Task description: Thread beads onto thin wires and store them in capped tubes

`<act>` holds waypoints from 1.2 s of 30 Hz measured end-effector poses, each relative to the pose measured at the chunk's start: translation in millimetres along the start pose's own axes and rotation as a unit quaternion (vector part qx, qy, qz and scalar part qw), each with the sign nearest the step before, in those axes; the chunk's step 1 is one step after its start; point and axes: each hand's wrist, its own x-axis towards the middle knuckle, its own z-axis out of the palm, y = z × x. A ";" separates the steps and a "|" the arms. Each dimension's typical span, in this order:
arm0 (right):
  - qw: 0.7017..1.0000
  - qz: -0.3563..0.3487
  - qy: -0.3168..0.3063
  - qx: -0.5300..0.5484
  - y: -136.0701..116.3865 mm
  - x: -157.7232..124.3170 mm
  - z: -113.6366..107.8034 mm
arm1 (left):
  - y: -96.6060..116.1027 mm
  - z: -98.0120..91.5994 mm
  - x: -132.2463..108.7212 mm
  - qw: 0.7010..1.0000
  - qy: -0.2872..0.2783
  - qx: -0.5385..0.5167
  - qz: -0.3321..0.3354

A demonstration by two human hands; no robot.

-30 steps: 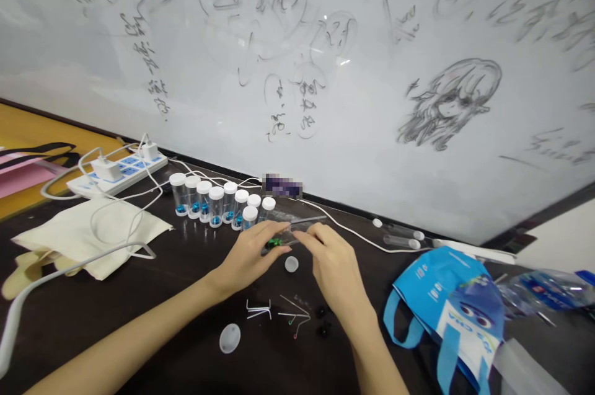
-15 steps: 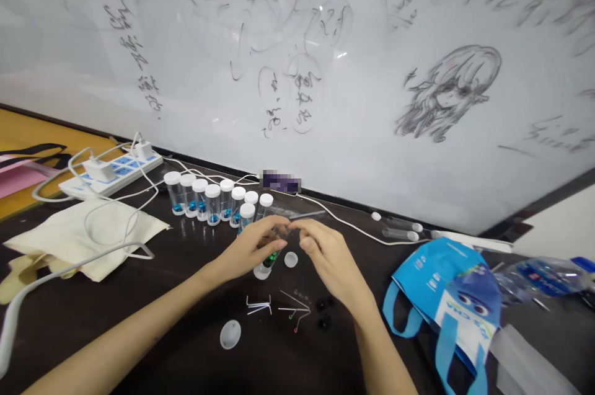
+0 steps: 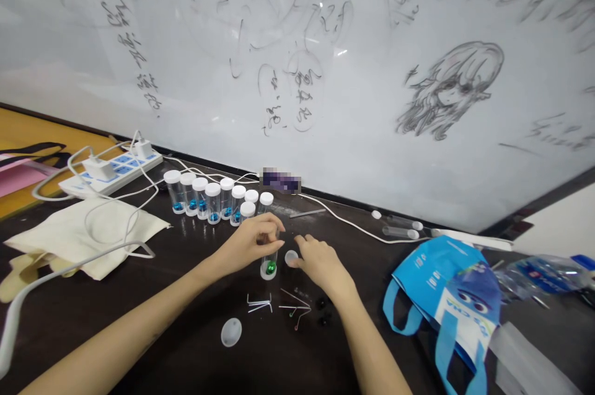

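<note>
My left hand (image 3: pixel 246 241) is closed around the upper part of a clear plastic tube (image 3: pixel 266 269), which stands nearly upright on the dark table. A shiny green piece (image 3: pixel 271 267) lies at the tube's bottom. My right hand (image 3: pixel 323 263) is open over a round white cap (image 3: pixel 290 258), fingers stretched forward and thumb at the cap's edge; I cannot tell whether it touches. Closer to me lie several bent metal hex keys (image 3: pixel 260 304), thin metal rods with small coloured tips (image 3: pixel 296 308), small black pieces (image 3: pixel 324 311) and a translucent round lid (image 3: pixel 231 332).
Several white-capped tubes (image 3: pixel 212 203) with blue pieces stand behind my left hand. A power strip (image 3: pixel 121 165) with cables and a cream cloth bag (image 3: pixel 97 234) are on the left. On the right are a blue bag (image 3: pixel 437 277), a plastic bottle (image 3: pixel 543 274) and lying tubes (image 3: pixel 397 232).
The tube has gone from tilted to nearly upright, with the green piece now at its bottom. My right hand has moved from near my left fingertips down to the white cap.
</note>
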 end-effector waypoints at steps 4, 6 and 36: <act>0.998 -0.005 -0.054 -0.024 -2.2 4.1 2.4 | -0.7 0.6 0.2 0.999 -0.001 0.041 0.002; 0.996 -0.025 -0.074 -0.033 -6.3 0.9 -1.3 | -1.9 1.4 1.0 0.999 0.004 0.028 -0.014; 0.969 -0.218 -0.086 -0.077 -74.4 -30.1 21.5 | 11.5 -32.6 2.5 0.928 0.040 -0.341 -0.146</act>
